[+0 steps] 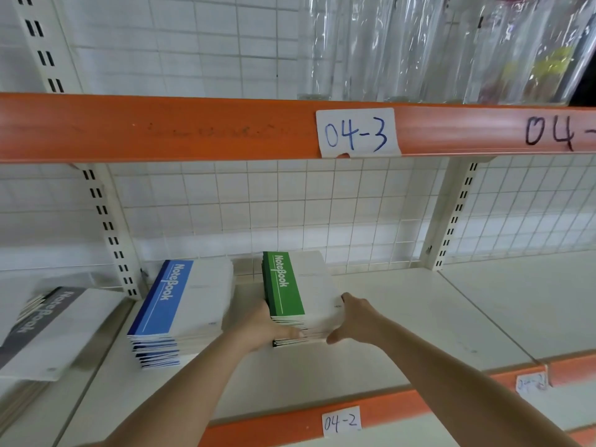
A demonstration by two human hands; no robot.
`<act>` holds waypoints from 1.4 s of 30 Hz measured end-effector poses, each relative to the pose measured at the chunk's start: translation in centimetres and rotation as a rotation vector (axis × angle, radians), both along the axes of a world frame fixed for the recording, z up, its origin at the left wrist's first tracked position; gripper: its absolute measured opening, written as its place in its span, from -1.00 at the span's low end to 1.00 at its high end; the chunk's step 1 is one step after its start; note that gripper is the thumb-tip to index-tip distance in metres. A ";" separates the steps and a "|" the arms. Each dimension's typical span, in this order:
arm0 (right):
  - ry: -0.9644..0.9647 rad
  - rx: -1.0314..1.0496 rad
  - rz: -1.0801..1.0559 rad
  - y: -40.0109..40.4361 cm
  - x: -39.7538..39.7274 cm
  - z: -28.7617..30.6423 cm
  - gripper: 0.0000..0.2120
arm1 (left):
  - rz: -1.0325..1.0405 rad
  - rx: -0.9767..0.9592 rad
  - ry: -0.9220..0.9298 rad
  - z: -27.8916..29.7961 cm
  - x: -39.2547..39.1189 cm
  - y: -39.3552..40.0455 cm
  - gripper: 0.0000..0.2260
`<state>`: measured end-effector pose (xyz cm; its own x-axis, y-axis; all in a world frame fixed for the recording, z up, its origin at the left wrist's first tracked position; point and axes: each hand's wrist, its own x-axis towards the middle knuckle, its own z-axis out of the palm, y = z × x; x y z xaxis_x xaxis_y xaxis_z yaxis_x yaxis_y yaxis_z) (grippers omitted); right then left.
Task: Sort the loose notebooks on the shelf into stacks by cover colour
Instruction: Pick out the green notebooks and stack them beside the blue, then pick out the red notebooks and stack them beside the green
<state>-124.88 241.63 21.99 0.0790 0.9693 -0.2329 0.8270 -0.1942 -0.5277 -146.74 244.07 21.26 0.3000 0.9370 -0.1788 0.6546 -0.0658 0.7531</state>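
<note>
both hands (274, 330) cup green stack (300, 291) | fingers curled round front corners | heavy, slippery covers: grip low, sides

Both bare arms reach forward; the left hand (263, 330) and right hand (353, 319) sit close together, thumbs spread from fingers.

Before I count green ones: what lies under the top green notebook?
More notebooks lie stacked under the top green notebook; the upper edges look green, the lowest dark. Their covers are hidden.
</note>
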 end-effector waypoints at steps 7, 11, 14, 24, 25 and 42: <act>-0.167 0.015 0.062 0.2 0.3 -0.2 -0.40 | 0.086 0.032 0.034 -2.0 0.4 -0.1 -0.33; -0.117 0.042 0.056 0.4 0.8 -0.6 -0.45 | 0.078 0.110 0.092 -1.9 1.0 -0.3 -0.39; -0.088 0.051 0.027 0.3 1.2 -0.9 -0.40 | 0.050 0.162 0.109 -1.6 1.3 -0.4 -0.44; -0.128 0.036 0.045 0.1 1.1 -0.4 -0.39 | 0.131 0.064 0.052 -2.7 1.9 -0.1 -0.45; -0.134 0.035 0.046 0.2 1.1 -0.5 -0.40 | 0.124 0.064 0.058 -2.6 1.9 -0.2 -0.44; -0.495 0.013 0.287 -1.7 0.9 5.0 -0.05 | -0.073 0.286 0.533 3.1 -0.1 -2.6 -0.29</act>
<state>-124.02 239.94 26.94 -0.0909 0.9706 -0.2228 0.9948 0.0783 -0.0649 -146.87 241.50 24.36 0.3031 0.9506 -0.0666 0.9230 -0.2755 0.2685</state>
